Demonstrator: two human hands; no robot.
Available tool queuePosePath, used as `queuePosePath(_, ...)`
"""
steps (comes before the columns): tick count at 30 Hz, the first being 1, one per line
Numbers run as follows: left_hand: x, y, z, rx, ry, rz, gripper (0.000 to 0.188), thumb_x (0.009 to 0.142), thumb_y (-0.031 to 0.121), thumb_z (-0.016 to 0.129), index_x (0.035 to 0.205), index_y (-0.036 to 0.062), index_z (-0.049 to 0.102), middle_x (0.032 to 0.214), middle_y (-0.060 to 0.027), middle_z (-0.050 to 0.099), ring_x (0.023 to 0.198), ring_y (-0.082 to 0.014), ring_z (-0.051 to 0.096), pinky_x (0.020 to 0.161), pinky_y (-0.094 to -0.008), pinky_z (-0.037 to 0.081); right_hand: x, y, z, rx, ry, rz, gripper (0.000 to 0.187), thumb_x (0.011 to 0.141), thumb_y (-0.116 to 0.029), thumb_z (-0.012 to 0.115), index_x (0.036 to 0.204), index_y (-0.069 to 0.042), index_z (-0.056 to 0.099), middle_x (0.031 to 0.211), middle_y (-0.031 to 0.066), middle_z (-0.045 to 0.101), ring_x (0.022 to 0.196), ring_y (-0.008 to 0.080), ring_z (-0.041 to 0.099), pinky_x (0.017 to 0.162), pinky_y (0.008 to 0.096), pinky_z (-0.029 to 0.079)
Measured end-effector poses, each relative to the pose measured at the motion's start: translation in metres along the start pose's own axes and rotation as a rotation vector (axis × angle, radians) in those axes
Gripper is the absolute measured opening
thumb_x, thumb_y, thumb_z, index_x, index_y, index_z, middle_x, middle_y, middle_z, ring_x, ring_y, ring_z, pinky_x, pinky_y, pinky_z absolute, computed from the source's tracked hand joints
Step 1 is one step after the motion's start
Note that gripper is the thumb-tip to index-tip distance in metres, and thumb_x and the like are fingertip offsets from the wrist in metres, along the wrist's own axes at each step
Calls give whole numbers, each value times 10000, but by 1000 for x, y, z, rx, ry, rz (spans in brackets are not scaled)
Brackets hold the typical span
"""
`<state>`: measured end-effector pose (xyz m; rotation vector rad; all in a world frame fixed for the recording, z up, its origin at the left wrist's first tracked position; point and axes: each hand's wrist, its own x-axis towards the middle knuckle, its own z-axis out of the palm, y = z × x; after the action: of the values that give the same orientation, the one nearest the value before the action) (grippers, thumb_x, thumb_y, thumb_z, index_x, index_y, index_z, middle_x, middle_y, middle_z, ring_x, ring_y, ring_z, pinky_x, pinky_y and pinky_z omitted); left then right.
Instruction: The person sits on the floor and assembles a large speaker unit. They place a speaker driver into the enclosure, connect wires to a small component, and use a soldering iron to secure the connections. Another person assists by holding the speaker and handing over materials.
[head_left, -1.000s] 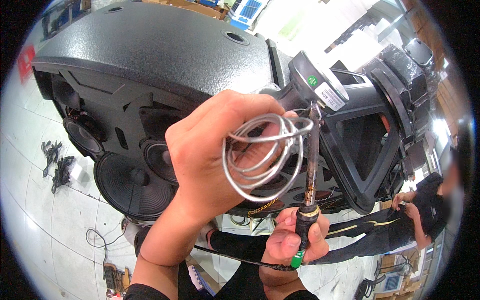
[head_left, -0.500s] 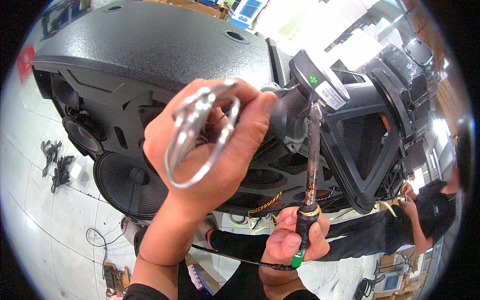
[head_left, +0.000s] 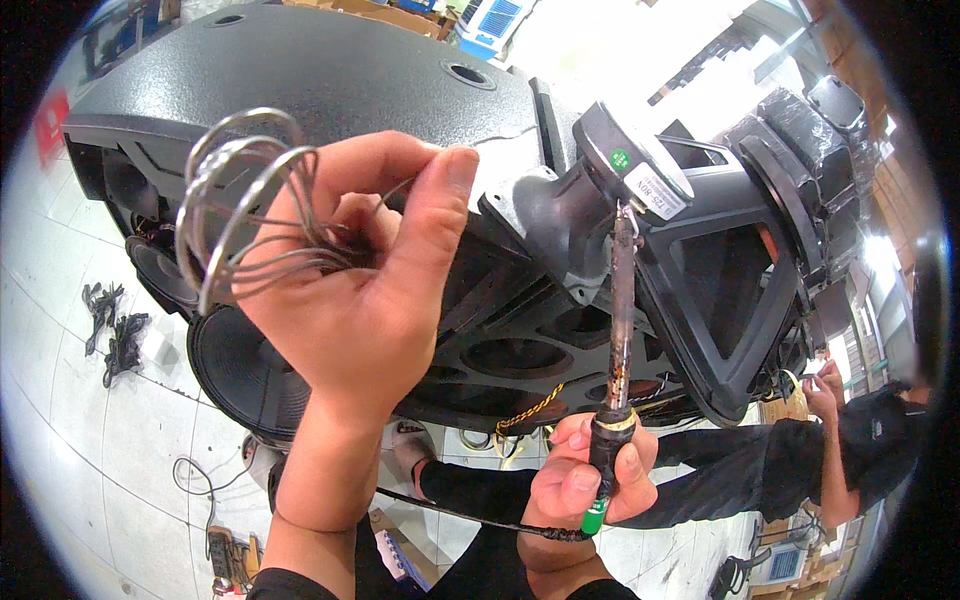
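My left hand (head_left: 355, 310) is closed round a loose coil of silvery solder wire (head_left: 245, 205), whose loops hang out to the left. A short end of the wire shows by its thumb and fingertips. My right hand (head_left: 630, 480) grips the dark handle of a soldering iron (head_left: 621, 340), which points upward. The iron's tip meets, or almost meets, the terminal area below a round speaker driver (head_left: 604, 140) with a green sticker and a white label. That driver is fixed to a black horn (head_left: 555, 225). My left hand is apart from the driver.
A large black speaker cabinet (head_left: 340, 75) lies across the far side, with a big cone woofer (head_left: 240, 370) at its left. A triangular black frame (head_left: 720, 310) stands right of the iron. The iron's cord (head_left: 460, 512) runs past my legs. A co-worker (head_left: 860, 450) stands at right.
My left hand has moved left with the solder wire, away from the driver, and the coil has swung over. The iron stays at the terminal area.
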<state>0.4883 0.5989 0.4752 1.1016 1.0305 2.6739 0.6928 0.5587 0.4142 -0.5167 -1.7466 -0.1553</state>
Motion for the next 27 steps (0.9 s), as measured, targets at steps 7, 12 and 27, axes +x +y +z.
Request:
queuePosePath(7,6,0,-5,-24,46,18,145,845,43,771,911,-8,652,683,-5,598,523,-20,484,444,-165,313,0,0,0,17,3,-9,321,997,-306,504,1268,-147,439,964,141,505,676,152,554,528,249,507)
queuePosePath(12,9,-1,-7,-23,60,58,149,847,47,771,915,-11,652,674,-7,597,505,-20,476,422,-163,290,1,-2,2,-4,10,-4,309,998,-310,488,1256,-147,441,960,146,505,663,151,545,520,246,496)
queuePosePath(27,12,-4,-12,-42,87,61,153,854,56,765,925,-19,652,639,-3,585,473,-17,443,409,-173,249,-1,-2,3,-8,17,10,332,998,-348,506,1263,-162,436,952,137,504,647,140,538,515,234,485)
